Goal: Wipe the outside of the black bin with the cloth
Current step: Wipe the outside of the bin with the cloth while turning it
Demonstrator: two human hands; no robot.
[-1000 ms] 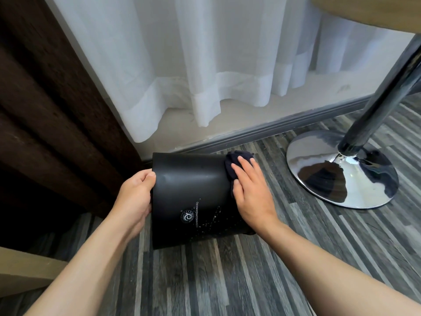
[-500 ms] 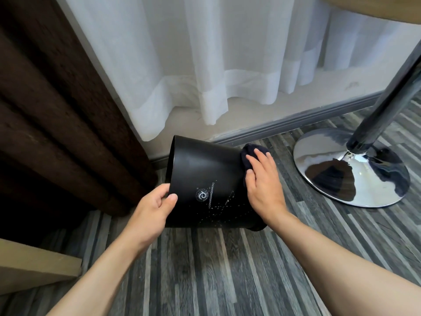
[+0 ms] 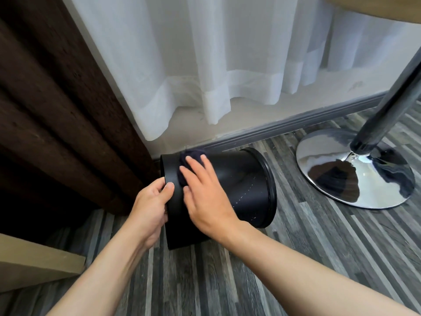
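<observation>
The black bin (image 3: 241,185) lies tipped on its side on the striped wood floor, one end toward the brown curtain, the ridged end toward the right. My left hand (image 3: 151,201) grips the bin's left edge, thumb on the outer wall. My right hand (image 3: 205,197) lies flat on the bin's upper wall and presses the dark cloth (image 3: 190,156) against it; only a bunch of cloth shows past my fingertips. A line of pale specks runs down the bin's side.
A chrome pedestal base (image 3: 355,169) with its slanted pole (image 3: 387,96) stands close to the right of the bin. White sheer curtain (image 3: 205,65) and grey skirting lie behind, a heavy brown curtain (image 3: 57,106) to the left, a beige board (image 3: 34,263) at lower left.
The bin has tipped further over to the right. My right hand slid the cloth from the bin's right side to its left end. My left hand shifted up onto the left edge.
</observation>
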